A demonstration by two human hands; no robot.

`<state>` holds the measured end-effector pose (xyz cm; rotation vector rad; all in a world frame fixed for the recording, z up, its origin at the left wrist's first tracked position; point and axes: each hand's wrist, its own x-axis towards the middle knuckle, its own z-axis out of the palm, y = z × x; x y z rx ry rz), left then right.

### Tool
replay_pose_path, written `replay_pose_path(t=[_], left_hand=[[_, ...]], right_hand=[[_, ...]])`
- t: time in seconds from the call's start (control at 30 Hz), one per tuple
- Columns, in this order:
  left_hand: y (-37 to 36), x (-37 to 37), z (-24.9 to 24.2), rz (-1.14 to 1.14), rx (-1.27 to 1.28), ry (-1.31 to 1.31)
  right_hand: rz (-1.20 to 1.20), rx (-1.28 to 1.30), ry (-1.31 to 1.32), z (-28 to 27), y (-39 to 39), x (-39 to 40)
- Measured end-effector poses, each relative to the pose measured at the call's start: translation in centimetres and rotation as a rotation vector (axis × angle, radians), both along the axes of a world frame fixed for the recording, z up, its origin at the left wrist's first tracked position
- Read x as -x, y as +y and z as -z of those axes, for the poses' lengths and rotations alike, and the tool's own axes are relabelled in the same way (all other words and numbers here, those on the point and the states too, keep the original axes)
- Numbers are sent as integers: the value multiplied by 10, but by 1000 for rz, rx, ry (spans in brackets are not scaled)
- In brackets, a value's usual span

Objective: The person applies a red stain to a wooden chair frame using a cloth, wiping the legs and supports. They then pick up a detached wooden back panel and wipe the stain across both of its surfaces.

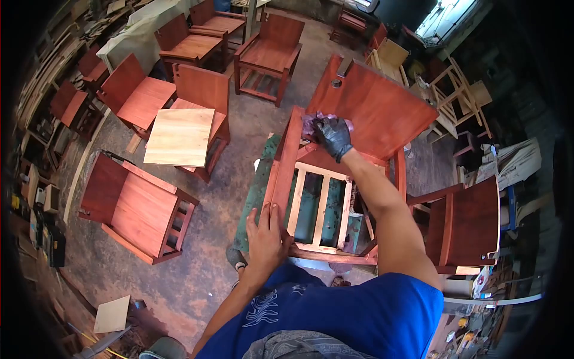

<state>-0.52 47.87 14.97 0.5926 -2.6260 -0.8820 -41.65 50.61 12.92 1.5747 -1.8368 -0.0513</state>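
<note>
A red-stained wooden chair (376, 105) with an unstained slatted frame (321, 206) in its seat area stands on a green surface (254, 203). In a dark glove, my right hand (335, 137) is closed on a pinkish-purple cloth (310, 124), pressed where the armrest meets the backrest. My left hand (266, 236) is bare and lies on the near end of the armrest (284, 161), its fingers apart and holding nothing.
Red chairs stand at the left (140, 206), behind (269, 57) and at the right (460, 227). A pale board (179, 136) rests on one chair. Wooden frames (457, 96) are at the back right, and another board (112, 314) lies on the floor.
</note>
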Motion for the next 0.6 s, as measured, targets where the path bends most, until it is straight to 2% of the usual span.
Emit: replay_pose_path(t=[0.07,0.1,0.13,0.2,0.27,0.43,0.5,0.53,0.6], left_hand=[[2,5,-1,-6,-4,32],[1,3,-4,-8,-12,29],[1,2,-6,-9,-19,22],[3,1,-8,-9,-29,20],[1,3,-9,-1,-23,37],[-2,2,-9,4,12,36],[-3,3,-4,1,28,49],[-3,4,-1,-1,43,57],[-3,3,-6,1,6,28]], right_hand=[[342,-37,-173,-25,-1,-22],[346,-41,-173,-48,-2,-26],[237,196,-296,-77,-6,-25],[141,428,-427,-104,-7,-11],[95,328,106,-124,-7,10],[254,266,91,-112,-7,-7],[450,110,79,-108,-12,-10],[484,207,-77,-109,-23,-5],[433,200,-114,-114,-34,-13]])
